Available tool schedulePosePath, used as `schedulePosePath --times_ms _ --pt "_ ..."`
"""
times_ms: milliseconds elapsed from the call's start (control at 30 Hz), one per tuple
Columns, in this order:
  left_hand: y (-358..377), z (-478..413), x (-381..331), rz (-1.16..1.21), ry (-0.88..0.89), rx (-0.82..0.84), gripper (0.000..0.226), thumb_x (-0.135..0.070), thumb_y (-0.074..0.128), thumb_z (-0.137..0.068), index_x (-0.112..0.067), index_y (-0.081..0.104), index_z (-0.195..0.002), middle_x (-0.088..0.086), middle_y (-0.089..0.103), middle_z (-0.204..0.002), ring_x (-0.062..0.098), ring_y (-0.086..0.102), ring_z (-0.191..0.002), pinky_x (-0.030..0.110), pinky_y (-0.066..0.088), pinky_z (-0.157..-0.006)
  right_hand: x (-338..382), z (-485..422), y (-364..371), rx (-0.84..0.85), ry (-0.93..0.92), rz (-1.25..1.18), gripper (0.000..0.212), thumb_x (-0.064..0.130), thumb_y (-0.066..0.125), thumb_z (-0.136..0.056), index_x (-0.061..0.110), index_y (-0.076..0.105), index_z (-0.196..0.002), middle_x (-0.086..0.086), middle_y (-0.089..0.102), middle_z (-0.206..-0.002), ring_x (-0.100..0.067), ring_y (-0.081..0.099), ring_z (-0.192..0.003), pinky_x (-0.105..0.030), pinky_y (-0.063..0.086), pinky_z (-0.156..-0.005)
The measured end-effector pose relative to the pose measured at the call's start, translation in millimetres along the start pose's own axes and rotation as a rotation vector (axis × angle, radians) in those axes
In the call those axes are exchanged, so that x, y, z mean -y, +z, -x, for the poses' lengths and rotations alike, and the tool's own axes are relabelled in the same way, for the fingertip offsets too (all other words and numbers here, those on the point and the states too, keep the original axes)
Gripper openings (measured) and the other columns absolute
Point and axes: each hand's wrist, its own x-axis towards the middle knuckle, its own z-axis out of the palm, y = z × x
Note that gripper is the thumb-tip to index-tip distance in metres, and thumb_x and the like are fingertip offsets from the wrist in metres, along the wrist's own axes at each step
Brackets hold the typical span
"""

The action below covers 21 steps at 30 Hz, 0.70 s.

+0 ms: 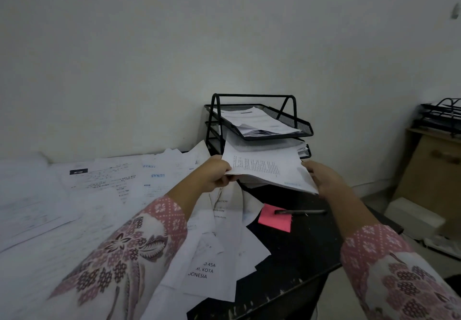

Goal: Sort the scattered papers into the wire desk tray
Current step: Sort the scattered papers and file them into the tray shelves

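Two hands are engaged on one bundle. Nearest me, loose sheets lie overlapped across the bench, several overhanging its near edge. A pink note with a black pen on it sits on the bare dark patch to the right. Beyond that, my left hand pinches the left edge of a paper stack, fingers curled under and thumb on top. My right hand supports the right edge; its fingers are behind the sheets, so I cannot tell how far they wrap. The stack is held level with the lower tiers of the wire tray, its far edge at the tray mouth.

Judgement: the step in hand is feeding this stack into a tier. To do it well, I should square the edges first, since the lower right corner fans out, then keep the bundle flat and slide it straight in under the top tier.

Clearances: the top tier already holds paper and the tier beneath looks full, so headroom is tight and a curled leading edge could catch the wire. The wall stands just behind the tray, limiting push depth. Open room lies to the right, above the pen. More papers cover the bench to the left.
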Motion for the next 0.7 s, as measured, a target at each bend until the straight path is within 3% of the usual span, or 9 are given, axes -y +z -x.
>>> schedulePosePath --times_ms 33,100,167,267,367,467,567,633,700 --pt "4.2 -4.3 0.4 0.025 0.002 -0.026 0.033 0.010 0.024 -0.090 0.000 0.047 -0.113 0.011 0.054 -0.086 0.009 0.055 -0.046 0.012 0.027 -0.033 -0.4 0.6 -1.2 0.021 0.015 -0.065 0.014 0.021 0.059 -0.089 0.007 0.057 -0.093 -0.012 0.061 -0.090 -0.023 0.063 -0.062 -0.025 0.048 -0.044" --pt "14.1 -14.6 2.2 0.088 0.008 -0.069 0.037 0.009 0.025 -0.090 -0.001 0.047 -0.118 0.013 0.056 -0.097 0.017 0.057 -0.065 0.013 0.030 -0.033 -2.7 2.3 -0.4 0.060 0.021 -0.230 0.014 0.019 0.055 -0.091 0.005 0.055 -0.093 -0.013 0.068 -0.069 -0.021 0.067 -0.049 -0.020 0.048 -0.038" --pt "25.4 -22.5 4.8 0.152 0.015 -0.093 0.039 0.006 0.029 -0.091 -0.003 0.043 -0.126 0.016 0.054 -0.112 0.024 0.057 -0.082 0.013 0.036 -0.035 -5.1 5.4 4.7 0.083 0.015 -0.342 0.016 0.022 0.055 -0.092 0.007 0.054 -0.089 -0.012 0.068 -0.059 -0.021 0.067 -0.049 -0.019 0.048 -0.038" --pt "39.1 -26.4 6.2 0.274 0.030 -0.067 0.036 -0.005 0.039 -0.098 -0.005 0.033 -0.133 0.017 0.049 -0.122 0.022 0.064 -0.073 0.023 0.051 -0.041 -10.5 9.5 17.6 0.107 -0.011 -0.346 0.011 0.019 0.058 -0.091 0.009 0.054 -0.090 -0.015 0.064 -0.078 -0.023 0.063 -0.061 -0.018 0.047 -0.039" --pt "39.5 -20.5 10.6 0.222 0.032 -0.008 0.030 -0.031 0.038 -0.101 -0.012 0.038 -0.124 0.010 0.054 -0.110 0.020 0.061 -0.079 0.033 0.058 -0.056 -15.0 2.9 27.1 0.072 -0.043 -0.301 0.007 0.001 0.050 -0.091 0.004 0.050 -0.084 -0.014 0.056 -0.084 -0.020 0.055 -0.063 -0.016 0.045 -0.038" --pt "19.6 -18.4 32.7 -0.048 0.146 -0.098 0.035 -0.042 0.030 -0.100 -0.015 0.048 -0.113 0.008 0.060 -0.102 0.020 0.060 -0.086 0.028 0.050 -0.063 -13.5 -7.4 32.4 0.006 -0.073 -0.256 0.016 -0.007 0.042 -0.090 0.003 0.044 -0.078 -0.013 0.048 -0.077 -0.018 0.048 -0.057 -0.014 0.040 -0.035" --pt "-15.4 -22.0 71.3 -0.685 0.345 -0.324 0.031 -0.036 0.042 -0.098 -0.014 0.055 -0.116 0.008 0.058 -0.114 0.023 0.053 -0.105 0.032 0.043 -0.082 -9.8 -20.6 35.6 -0.053 -0.096 -0.174 0.020 -0.006 0.043 -0.090 0.007 0.040 -0.076 -0.009 0.042 -0.072 -0.014 0.041 -0.051 -0.013 0.032 -0.031" --pt "-35.4 -22.0 96.2 -1.055 0.339 -0.354 0.037 -0.036 0.046 -0.095 -0.017 0.051 -0.126 0.007 0.051 -0.125 0.025 0.046 -0.116 0.036 0.038 -0.094 -6.0 -29.1 38.7 -0.078 -0.113 -0.158 0.023 -0.005 0.046 -0.091 0.009 0.039 -0.074 -0.008 0.041 -0.069 -0.013 0.039 -0.050 -0.012 0.030 -0.031" --pt "-46.8 -19.8 116.0 -1.207 0.319 -0.364 0.045 -0.045 0.042 -0.092 -0.018 0.052 -0.128 0.007 0.050 -0.129 0.026 0.046 -0.119 0.039 0.035 -0.099 -0.2 -35.1 43.2 -0.088 -0.140 -0.175 0.026 -0.006 0.048 -0.091 0.010 0.039 -0.073 -0.007 0.041 -0.068 -0.012 0.039 -0.050 -0.011 0.031 -0.032"
